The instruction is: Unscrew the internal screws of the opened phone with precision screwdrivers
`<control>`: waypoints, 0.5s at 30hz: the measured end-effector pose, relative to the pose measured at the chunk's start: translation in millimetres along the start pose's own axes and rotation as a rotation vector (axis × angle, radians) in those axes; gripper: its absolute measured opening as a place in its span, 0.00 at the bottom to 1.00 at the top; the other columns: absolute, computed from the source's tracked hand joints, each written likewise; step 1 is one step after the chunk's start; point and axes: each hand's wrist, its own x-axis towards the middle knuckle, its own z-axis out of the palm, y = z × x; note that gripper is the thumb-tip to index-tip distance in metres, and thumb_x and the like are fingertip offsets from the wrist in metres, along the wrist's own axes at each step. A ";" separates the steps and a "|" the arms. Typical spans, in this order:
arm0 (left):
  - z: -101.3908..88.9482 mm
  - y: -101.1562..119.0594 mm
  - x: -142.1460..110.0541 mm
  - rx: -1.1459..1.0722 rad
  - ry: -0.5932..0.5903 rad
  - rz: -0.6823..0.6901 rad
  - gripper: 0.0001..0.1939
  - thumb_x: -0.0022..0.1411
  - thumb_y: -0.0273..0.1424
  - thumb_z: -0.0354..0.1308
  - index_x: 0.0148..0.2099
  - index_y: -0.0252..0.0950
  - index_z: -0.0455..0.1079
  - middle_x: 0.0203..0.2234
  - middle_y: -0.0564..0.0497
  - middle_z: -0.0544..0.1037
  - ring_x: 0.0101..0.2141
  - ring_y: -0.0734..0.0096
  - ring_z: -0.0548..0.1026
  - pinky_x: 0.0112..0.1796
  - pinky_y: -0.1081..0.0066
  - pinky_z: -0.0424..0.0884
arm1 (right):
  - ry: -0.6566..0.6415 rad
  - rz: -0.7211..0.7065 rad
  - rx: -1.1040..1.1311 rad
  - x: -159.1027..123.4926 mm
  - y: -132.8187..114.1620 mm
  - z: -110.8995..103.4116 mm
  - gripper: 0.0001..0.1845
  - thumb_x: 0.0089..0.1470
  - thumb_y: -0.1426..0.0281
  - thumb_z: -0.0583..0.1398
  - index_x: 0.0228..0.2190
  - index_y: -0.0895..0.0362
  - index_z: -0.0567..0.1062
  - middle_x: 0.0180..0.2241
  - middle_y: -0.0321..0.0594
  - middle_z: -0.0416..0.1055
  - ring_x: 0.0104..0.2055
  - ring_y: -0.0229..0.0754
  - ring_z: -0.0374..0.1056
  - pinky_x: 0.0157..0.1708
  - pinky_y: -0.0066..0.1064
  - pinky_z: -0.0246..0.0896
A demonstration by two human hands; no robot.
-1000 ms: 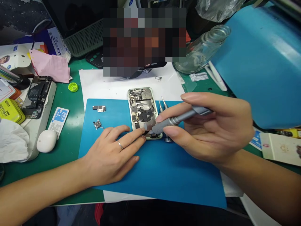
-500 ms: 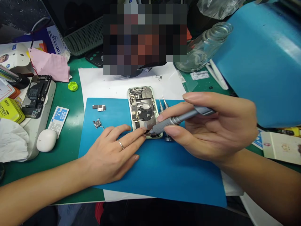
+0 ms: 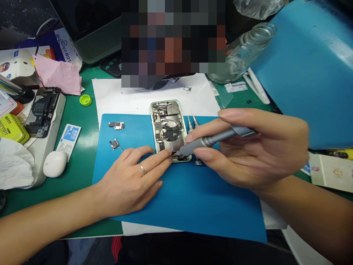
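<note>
An opened phone [image 3: 176, 141] lies on a blue mat [image 3: 193, 206], its inner parts bare. My left hand [image 3: 135, 180] rests palm down beside it, fingers stretched out and their tips touching the lower left edge. In my right hand [image 3: 264, 154] a grey precision screwdriver [image 3: 194, 146] is pinched between thumb and fingers, tilted so its tip meets the bottom end of the phone. What the tip touches is too small to make out. Two more screwdrivers [image 3: 194, 119] lie right of the phone, partly behind my right hand. To the left are a small metal-faced module [image 3: 116, 126] and another small part [image 3: 114, 144].
A second opened phone [image 3: 42, 112] lies on a white box at left, near a white earbud case [image 3: 54, 164]. A green cap [image 3: 85, 100] sits above the mat. A glass jar [image 3: 242, 55] and white tweezers [image 3: 256, 86] are at back right. Pixelation covers the back middle.
The whole view has shifted slightly. My right hand with the screwdriver has moved a little to the right, and its thin tip now shows by my left fingertips. My left hand stays put.
</note>
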 end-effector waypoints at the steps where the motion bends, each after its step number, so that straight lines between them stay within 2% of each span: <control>1: 0.1 -0.1 -0.1 0.000 -0.003 0.000 0.22 0.75 0.29 0.52 0.67 0.27 0.63 0.66 0.46 0.68 0.56 0.49 0.68 0.49 0.53 0.69 | -0.002 0.007 -0.014 0.1 -0.4 -0.2 0.35 0.57 0.74 0.67 0.63 0.44 0.67 0.31 0.36 0.80 0.29 0.46 0.78 0.21 0.35 0.75; 15: 0.8 -0.2 -0.4 -0.005 0.005 -0.002 0.22 0.74 0.28 0.52 0.66 0.27 0.63 0.66 0.45 0.68 0.55 0.49 0.67 0.49 0.53 0.69 | -0.027 0.007 -0.020 1.8 -1.3 -1.0 0.38 0.56 0.77 0.67 0.64 0.46 0.67 0.32 0.37 0.80 0.29 0.44 0.79 0.25 0.32 0.78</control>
